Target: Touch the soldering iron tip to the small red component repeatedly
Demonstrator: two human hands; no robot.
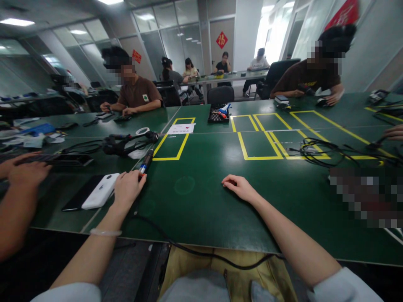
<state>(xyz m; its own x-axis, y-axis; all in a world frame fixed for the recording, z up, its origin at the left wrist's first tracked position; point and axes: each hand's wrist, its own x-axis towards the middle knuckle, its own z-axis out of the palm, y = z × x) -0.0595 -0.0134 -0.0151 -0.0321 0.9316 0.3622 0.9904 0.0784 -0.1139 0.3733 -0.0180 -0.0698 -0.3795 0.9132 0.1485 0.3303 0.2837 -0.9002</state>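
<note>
My left hand rests on the green table with its fingers closed around the near end of a slim black electric screwdriver that has a blue and silver band. Part of the tool is hidden by the fingers. Just left of that hand lies a white phone-like device, overlapping a flat black item. My right hand lies on the bare tabletop, fingers loosely curled together, with nothing visible in them.
Yellow tape rectangles mark the table. A black tray with tools stands ahead; tangled black cables lie right, a black strap bundle left. A cable hangs across my lap. Co-workers' hands are close on the left.
</note>
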